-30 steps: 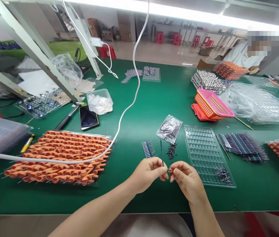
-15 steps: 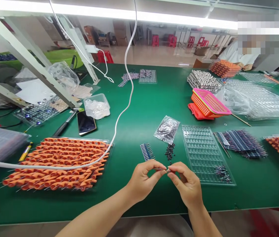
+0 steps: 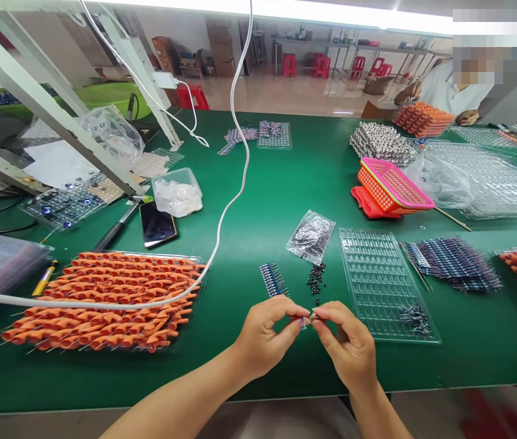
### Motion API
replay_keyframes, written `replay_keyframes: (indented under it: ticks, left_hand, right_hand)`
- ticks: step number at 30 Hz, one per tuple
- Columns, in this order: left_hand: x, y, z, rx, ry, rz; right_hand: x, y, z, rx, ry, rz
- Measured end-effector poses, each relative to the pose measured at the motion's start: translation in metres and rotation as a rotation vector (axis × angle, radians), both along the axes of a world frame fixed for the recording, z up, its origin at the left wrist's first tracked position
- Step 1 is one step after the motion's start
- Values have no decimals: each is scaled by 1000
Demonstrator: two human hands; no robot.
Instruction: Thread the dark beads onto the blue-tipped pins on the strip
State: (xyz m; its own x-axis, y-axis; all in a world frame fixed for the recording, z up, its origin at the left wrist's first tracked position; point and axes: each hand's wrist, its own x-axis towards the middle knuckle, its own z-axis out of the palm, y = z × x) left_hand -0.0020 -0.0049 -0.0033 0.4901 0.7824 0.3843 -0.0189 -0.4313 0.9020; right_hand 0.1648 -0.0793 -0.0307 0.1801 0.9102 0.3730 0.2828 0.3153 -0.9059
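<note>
The left hand (image 3: 262, 336) has thumb and forefinger drawn together in a pinch on a small blue piece (image 3: 303, 322), its other fingers curled beneath. Just to its right, the right hand (image 3: 352, 349) makes a matching pinch on a tiny dark part (image 3: 314, 316); the fingertips hide so much that I can't say whether the two parts are joined or merely held close. With both hands on it, this piece looks unfinished. Just beyond the fingers lie a loose scatter of black beads (image 3: 316, 278) and, to its left, a short row of blue pinned parts (image 3: 273, 281). Farther off, a plastic bag (image 3: 311, 236) holds more dark bits, so plenty of material seems left to work through. On the right, a clear slotted tray (image 3: 368, 268) carries one jumbled cluster of small parts (image 3: 416, 319) at its near right end, which suggests little is laid out in the slots so far. Right of the tray, a neat stack of dark blue strips (image 3: 455, 263) may be work already done, judging only by its order. Well to the left sit rows of orange pieces (image 3: 103, 299).
</note>
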Motion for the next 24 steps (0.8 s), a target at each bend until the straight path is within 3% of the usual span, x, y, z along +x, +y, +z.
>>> replay_keyframes:
  ticks: [14,24]
  left_hand:
    - [-1,-2,6,-20,7,-52]
    - [-1,-2,6,50,13,-2]
  right_hand:
    - [0,0,-1,17,30,14]
    - [0,2,0,54,11,6]
